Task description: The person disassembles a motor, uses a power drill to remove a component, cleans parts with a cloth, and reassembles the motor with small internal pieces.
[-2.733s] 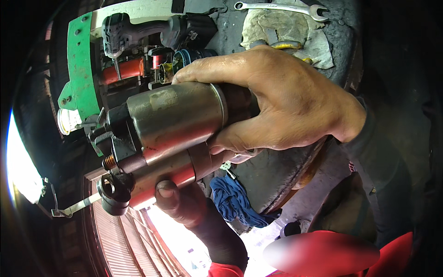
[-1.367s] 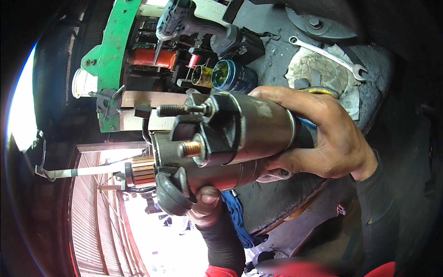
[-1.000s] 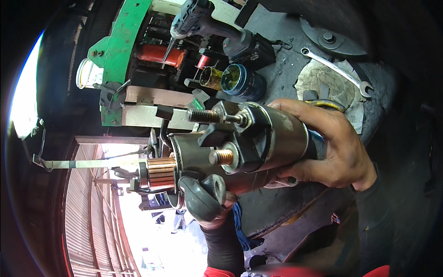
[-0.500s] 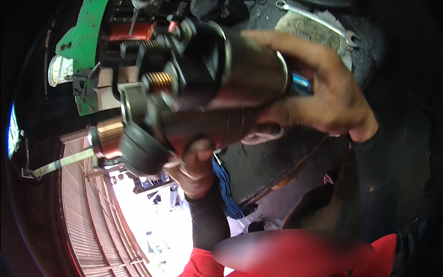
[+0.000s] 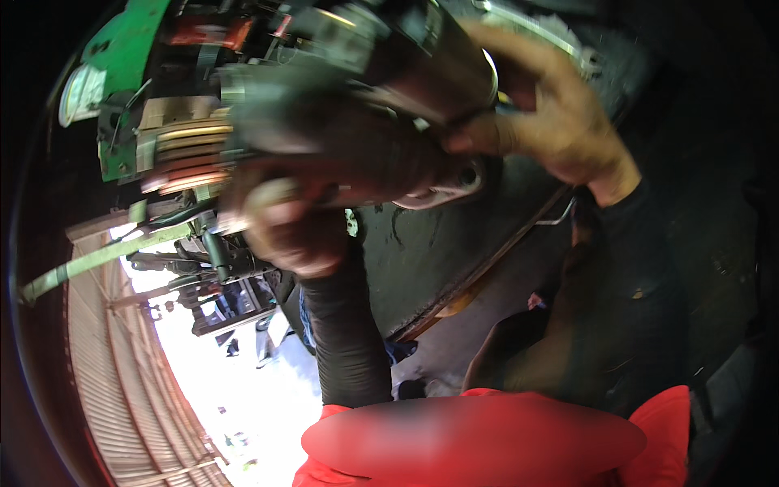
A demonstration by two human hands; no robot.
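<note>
A starter motor (image 5: 324, 142), dark and metallic with two cylinders side by side, is held up between my hands and smeared by motion. My left hand (image 5: 292, 227) grips its left end from below, fingers closed round it. Beside that hand, a ribbed, copper-coloured round part (image 5: 191, 154) sticks out from the motor's end. My right hand (image 5: 568, 122) clasps the other end, thumb on the near cylinder and fingers behind. Close to the right thumb, a grey mounting lug (image 5: 446, 188) with a hole shows on the casing.
Below the motor lies a dark workbench top (image 5: 430, 252) with a worn edge running diagonally. A combination wrench (image 5: 540, 32) rests at the far right. Far left stands a green metal frame (image 5: 134, 49), with a pale bar (image 5: 105, 260) lower down. A reddish object (image 5: 207, 32) lies behind.
Both hands have shifted left with the starter motor, which has turned so that its ribbed copper-coloured part shows larger. The whole view has shifted too; both hands keep their grip.
</note>
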